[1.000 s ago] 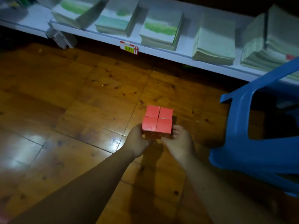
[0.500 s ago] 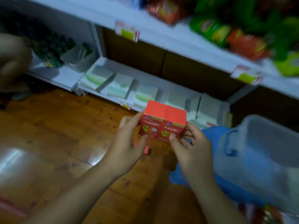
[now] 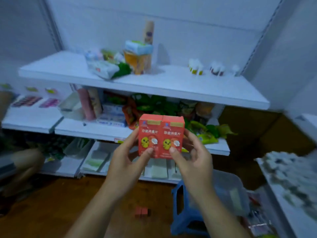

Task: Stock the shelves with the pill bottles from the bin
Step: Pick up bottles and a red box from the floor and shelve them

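Observation:
I hold a block of red medicine boxes (image 3: 161, 134) upright at chest height in front of the shelves. My left hand (image 3: 127, 162) grips its left side, thumb on the front face. Its right side sits in my right hand (image 3: 193, 162), thumb likewise on the front. Two more red boxes (image 3: 141, 212) lie on the wooden floor below. A clear plastic bin (image 3: 229, 191) stands on a blue stool (image 3: 187, 219) at lower right. Small white pill bottles (image 3: 195, 67) stand on the upper white shelf (image 3: 171, 86), right part.
The upper shelf also carries packets and a tall tube (image 3: 148, 33) at its middle. The middle shelf (image 3: 89, 129) is crowded with green and red snack bags. Another person's knee (image 3: 25, 162) shows at the left. A white counter (image 3: 291, 186) runs along the right edge.
My hands have lifted the red boxes from the floor up to shelf height. The view has swung upward from the floor to the upper shelves.

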Tool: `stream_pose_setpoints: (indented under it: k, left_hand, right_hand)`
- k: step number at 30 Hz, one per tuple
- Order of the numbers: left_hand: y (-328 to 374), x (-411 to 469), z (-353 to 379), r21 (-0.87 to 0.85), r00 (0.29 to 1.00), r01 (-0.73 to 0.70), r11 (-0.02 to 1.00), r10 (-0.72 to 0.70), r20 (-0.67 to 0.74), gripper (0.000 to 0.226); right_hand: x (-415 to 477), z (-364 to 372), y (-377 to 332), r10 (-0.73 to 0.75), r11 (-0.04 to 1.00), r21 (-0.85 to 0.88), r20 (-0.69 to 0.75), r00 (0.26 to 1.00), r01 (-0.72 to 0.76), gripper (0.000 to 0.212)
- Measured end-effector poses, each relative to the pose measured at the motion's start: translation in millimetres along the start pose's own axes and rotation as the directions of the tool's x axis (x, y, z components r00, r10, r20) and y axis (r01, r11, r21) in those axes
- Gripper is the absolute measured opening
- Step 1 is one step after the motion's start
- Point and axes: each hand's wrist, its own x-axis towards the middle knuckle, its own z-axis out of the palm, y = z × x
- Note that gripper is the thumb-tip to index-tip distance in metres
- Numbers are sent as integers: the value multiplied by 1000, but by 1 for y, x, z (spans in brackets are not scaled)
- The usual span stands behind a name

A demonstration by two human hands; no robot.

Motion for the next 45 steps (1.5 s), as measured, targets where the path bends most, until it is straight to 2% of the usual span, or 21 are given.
stream_pose_setpoints:
  k: [7,12,16,21,28,35,41,45]
  left_hand:
    - [67,-7,17,-185,991,47,982,-23,129,57]
    - [89,-5,54,-205,959,90,975,-29,281,66]
    - [105,1,100,-208,926,109,972,-24,377,73]
    - [127,6,171,-238,876,114,965,16,482,81]
    - [158,0,275,-262,816,88,961,82,573,64]
    - [195,-3,377,-301,796,17,953,169,581,58]
    - [211,15,447,-342,798,-13,940,216,563,63]
    - [209,51,486,-350,792,-25,936,232,565,62]
  right_hand:
    - [-30,-36,-63,-20,997,75,-106,994,28,54]
    - [-53,-81,-78,41,998,60,-204,978,-29,63]
    - [-68,-122,-81,63,997,-12,-302,951,-70,67]
    - [-80,-182,-87,73,992,-67,-402,913,-108,60]
    - [-80,-291,-84,84,992,-45,-486,870,-121,60]
    - [-57,-410,-80,13,990,-108,-563,826,-90,63]
    - [-20,-462,-79,-42,989,-142,-527,849,-39,63]
    - [20,-487,-66,-38,993,-115,-565,824,-33,62]
